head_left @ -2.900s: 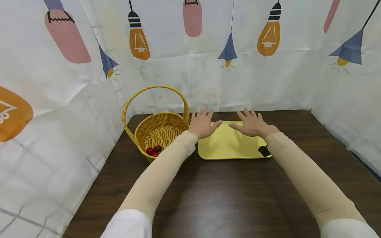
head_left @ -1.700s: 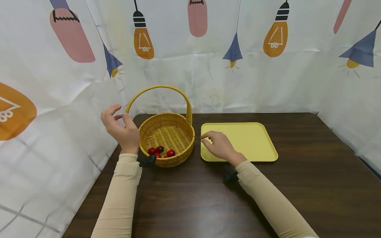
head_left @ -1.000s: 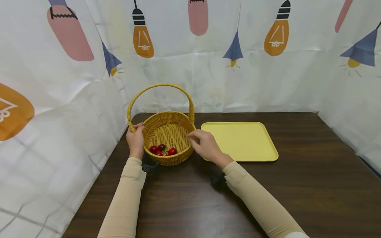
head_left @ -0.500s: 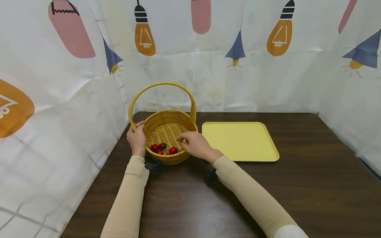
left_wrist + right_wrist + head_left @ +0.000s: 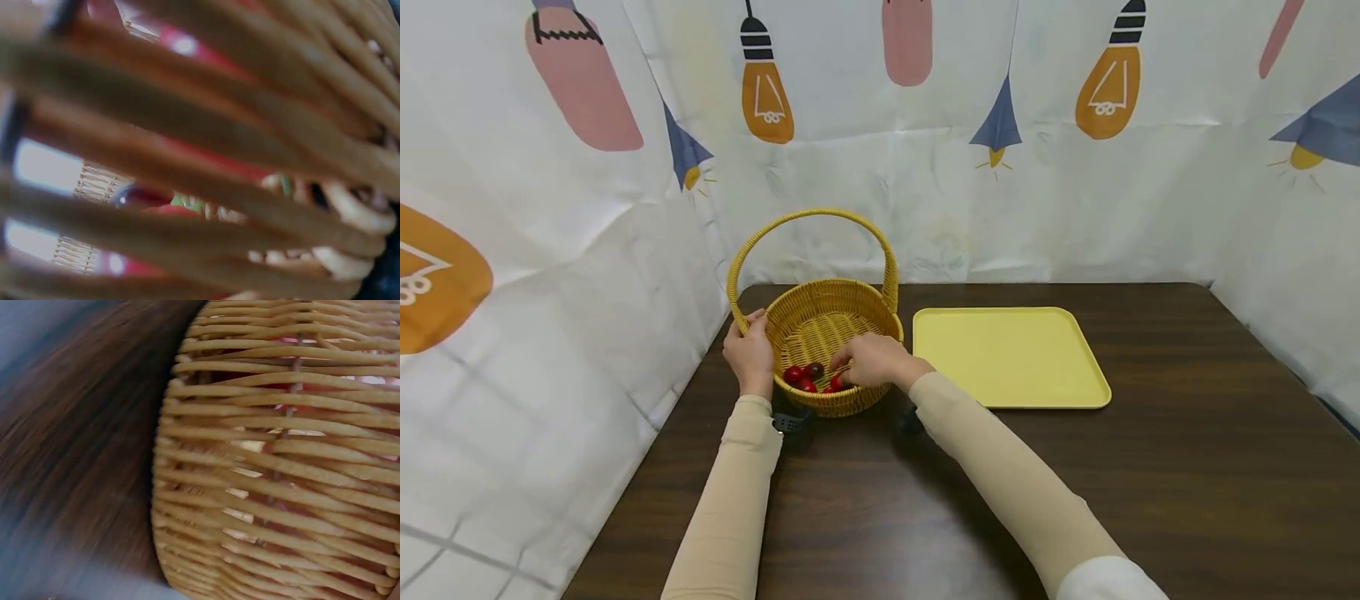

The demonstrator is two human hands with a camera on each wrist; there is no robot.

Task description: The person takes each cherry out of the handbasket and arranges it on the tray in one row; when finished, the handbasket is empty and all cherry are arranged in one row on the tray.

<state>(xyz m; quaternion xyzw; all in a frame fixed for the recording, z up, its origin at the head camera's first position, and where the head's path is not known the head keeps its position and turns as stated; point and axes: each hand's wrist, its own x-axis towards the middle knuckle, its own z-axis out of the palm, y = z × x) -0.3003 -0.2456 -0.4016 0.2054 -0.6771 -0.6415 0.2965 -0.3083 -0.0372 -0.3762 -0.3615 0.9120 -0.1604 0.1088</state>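
A yellow wicker basket [image 5: 827, 406] with a tall arched handle stands at the left of the table, several dark red and bright red round fruits [image 5: 793, 374] lying at its near inner side. My left hand [image 5: 751, 354] grips the basket's left rim beside the handle's base. Over the near right rim reaches my right hand [image 5: 874, 360], its bent fingers down at a red fruit [image 5: 837, 382] and partly covering it. The left wrist view shows blurred wicker [image 5: 187, 112] close up with red fruit behind it. In the right wrist view, the basket's woven wall [image 5: 281, 456] hides my fingers.
A flat yellow tray [image 5: 1011, 358] lies right of the basket on the dark wooden table [image 5: 1150, 467]. Behind the table and along its left side hangs a white cloth [image 5: 925, 200] printed with lamps.
My left hand has come to the basket's left rim and holds it. My right hand has moved left from over the tray, across the basket's rim and down to the fruit.
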